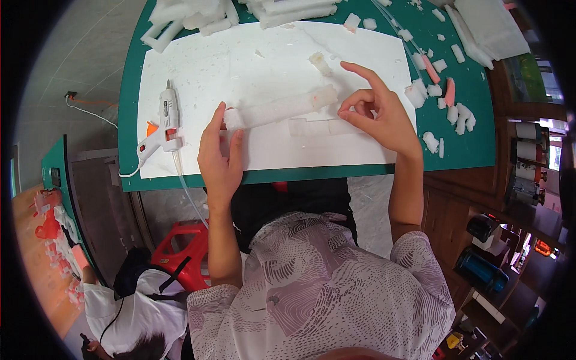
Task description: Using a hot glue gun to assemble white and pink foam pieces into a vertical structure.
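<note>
A long white foam-like roll (282, 110) with a frosty surface lies slanted above the white sheet (276, 60). My left hand (221, 159) grips its left end between thumb and fingers. Near its right end is my right hand (387, 120), thumb and a fingertip pinched together and the index finger raised. Whatever that pinch holds, if anything, is too small to make out. Below the roll lies a flat, pale translucent strip (318, 127), close to my right fingertips. A short yellowish-white piece (321, 63) rests beyond the roll.
A white glue gun (170, 117) with an orange trigger lies left on the green mat (462, 153). White foam pieces (192, 13) are heaped at the far edge. Scraps (432, 90) and pink pieces (450, 92) lie right. A red stool (180, 246) and another person (141, 300) are lower left.
</note>
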`<state>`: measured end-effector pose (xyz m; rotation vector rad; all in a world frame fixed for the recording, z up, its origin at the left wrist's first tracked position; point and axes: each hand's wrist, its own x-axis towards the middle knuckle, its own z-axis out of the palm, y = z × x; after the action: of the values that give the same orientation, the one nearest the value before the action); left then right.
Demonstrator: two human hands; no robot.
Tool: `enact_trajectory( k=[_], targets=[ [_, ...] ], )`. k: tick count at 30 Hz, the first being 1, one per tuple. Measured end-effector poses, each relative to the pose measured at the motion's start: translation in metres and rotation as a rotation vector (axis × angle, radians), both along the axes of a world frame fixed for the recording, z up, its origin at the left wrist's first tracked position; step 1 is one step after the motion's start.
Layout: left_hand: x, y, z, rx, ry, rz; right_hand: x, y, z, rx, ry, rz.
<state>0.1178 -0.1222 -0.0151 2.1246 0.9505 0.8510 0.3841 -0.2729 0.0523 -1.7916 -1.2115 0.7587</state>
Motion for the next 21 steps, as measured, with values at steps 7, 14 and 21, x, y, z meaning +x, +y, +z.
enact_trajectory(
  k=[7, 14, 21],
  targets=[
    [0.002, 0.000, -0.001, -0.002, -0.035, -0.016, -0.002, -0.014, 0.025, 0.189, 0.019, -0.053],
    [0.004, -0.001, -0.001, 0.062, -0.066, -0.018, 0.004, -0.029, 0.055, 0.351, -0.139, -0.117],
    [0.009, -0.001, -0.001, 0.045, -0.099, -0.041, 0.029, -0.068, 0.068, 0.496, -0.115, -0.245]
  ],
)
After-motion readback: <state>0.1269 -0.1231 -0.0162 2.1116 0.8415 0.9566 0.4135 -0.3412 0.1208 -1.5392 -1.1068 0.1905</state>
